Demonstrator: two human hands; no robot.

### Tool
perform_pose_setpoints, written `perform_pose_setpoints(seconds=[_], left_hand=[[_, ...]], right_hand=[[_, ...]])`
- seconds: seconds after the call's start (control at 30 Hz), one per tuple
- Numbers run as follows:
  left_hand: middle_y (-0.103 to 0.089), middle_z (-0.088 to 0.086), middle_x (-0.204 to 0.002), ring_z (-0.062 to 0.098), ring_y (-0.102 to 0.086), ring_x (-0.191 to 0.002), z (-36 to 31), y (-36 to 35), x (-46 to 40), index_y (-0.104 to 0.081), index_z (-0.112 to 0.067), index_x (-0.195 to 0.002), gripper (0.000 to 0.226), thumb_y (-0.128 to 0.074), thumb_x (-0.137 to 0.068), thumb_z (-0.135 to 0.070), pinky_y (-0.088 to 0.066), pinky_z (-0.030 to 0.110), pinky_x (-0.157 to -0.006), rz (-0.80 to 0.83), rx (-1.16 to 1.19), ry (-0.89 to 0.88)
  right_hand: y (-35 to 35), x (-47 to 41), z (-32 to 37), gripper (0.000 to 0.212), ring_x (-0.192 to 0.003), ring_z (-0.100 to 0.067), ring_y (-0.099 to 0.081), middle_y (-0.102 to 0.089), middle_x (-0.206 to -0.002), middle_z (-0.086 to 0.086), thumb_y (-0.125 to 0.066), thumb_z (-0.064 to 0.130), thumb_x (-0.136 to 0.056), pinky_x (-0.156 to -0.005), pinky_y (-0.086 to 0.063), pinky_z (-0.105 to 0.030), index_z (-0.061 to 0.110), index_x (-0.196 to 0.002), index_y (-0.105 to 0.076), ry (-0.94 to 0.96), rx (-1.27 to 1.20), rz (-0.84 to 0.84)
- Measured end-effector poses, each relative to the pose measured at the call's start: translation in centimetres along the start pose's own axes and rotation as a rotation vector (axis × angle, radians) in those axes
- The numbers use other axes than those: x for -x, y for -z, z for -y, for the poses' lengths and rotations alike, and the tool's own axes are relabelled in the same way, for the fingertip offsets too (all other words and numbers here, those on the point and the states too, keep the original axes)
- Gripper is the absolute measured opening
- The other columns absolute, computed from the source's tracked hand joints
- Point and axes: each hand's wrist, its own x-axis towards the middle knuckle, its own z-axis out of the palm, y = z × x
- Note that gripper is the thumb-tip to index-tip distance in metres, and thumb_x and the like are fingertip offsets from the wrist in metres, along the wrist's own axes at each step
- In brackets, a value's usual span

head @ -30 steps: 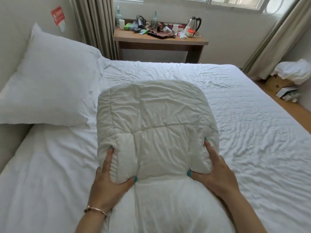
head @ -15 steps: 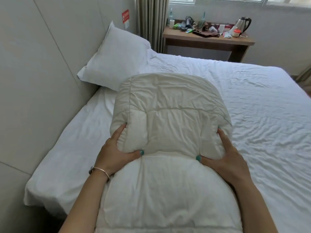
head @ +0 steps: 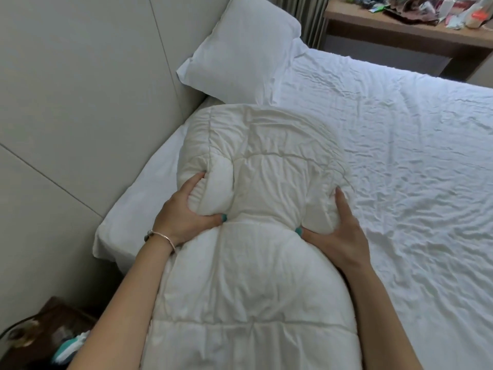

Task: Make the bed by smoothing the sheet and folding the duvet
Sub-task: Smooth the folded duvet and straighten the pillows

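A thick cream quilted duvet (head: 266,161), folded into a bundle, is held up in front of me over the near left part of the bed. My left hand (head: 184,212) grips its left fold, fingers dug into the padding and thumb underneath. My right hand (head: 338,231) grips the right fold, fingers along its side and thumb tucked under. The lower part of the duvet hangs down between my forearms. The wrinkled white sheet (head: 400,156) covers the mattress to the right.
A white pillow (head: 240,49) leans on the padded grey headboard (head: 80,102) at the left. A wooden desk (head: 413,36) with clutter stands beyond the bed's far side. A dark bedside table (head: 45,332) with small items sits at the lower left.
The view and the duvet have swung left toward the headboard. Both hands squeeze deeper into the folds than before. The pillow now lies just beyond the bundle.
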Motion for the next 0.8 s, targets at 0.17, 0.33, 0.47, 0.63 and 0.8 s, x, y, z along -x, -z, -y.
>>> perform_pose_setpoints(seconds=[0.17, 0.33, 0.47, 0.63, 0.8], left_hand=[[-0.049, -0.016, -0.135, 0.009, -0.050, -0.121, 2.9, 4.2, -5.9, -0.033, -0.055, -0.137, 0.103, -0.091, -0.052, -0.045, -0.042, 0.026, -0.096, -0.006, 0.011, -0.018], [-0.051, -0.015, -0.132, 0.007, -0.050, -0.116, 4.8, 9.0, -14.0, -0.036, -0.051, -0.138, 0.108, -0.088, -0.043, -0.053, -0.041, 0.024, -0.093, 0.026, -0.002, -0.018], [-0.052, -0.009, -0.137, 0.014, -0.051, -0.122, 5.8, 12.5, -20.7, -0.035, -0.054, -0.137, 0.112, -0.076, -0.033, -0.066, -0.042, 0.029, -0.101, 0.047, -0.055, -0.045], [-0.050, -0.012, -0.138, 0.011, -0.049, -0.123, 6.9, 16.9, -28.9, -0.033, -0.070, -0.123, 0.101, -0.079, -0.033, -0.065, -0.039, 0.027, -0.102, 0.087, -0.053, -0.066], [-0.041, -0.010, -0.144, 0.009, -0.041, -0.127, 11.5, 17.9, -36.1, -0.029, -0.064, -0.129, 0.107, -0.087, -0.039, -0.058, -0.034, 0.027, -0.105, 0.151, -0.063, -0.031]], right_hand=[[-4.7, -3.6, 4.9, 0.122, -0.132, -0.025, -0.043, -0.041, -0.146, -0.004, -0.084, 0.061, -0.053, -0.103, -0.038, -0.041, 0.056, -0.146, -0.005, -0.003, -0.019, -0.014], [-9.3, -8.2, 10.9, 0.120, -0.130, -0.025, -0.045, -0.043, -0.143, -0.005, -0.083, 0.062, -0.055, -0.102, -0.038, -0.041, 0.054, -0.147, -0.006, -0.032, -0.023, -0.030], [-12.2, -12.0, 15.5, 0.119, -0.130, -0.026, -0.045, -0.043, -0.140, -0.005, -0.081, 0.062, -0.057, -0.102, -0.039, -0.041, 0.054, -0.147, -0.003, -0.039, -0.028, -0.055], [-15.6, -16.4, 20.6, 0.116, -0.116, -0.022, -0.048, -0.039, -0.128, -0.001, -0.080, 0.058, -0.061, -0.091, -0.038, -0.036, 0.053, -0.147, -0.003, -0.056, -0.054, -0.084], [-21.9, -19.9, 21.0, 0.114, -0.088, -0.017, -0.046, -0.028, -0.115, 0.004, -0.078, 0.063, -0.063, -0.077, -0.039, -0.032, 0.055, -0.146, 0.000, -0.138, -0.098, -0.109]])
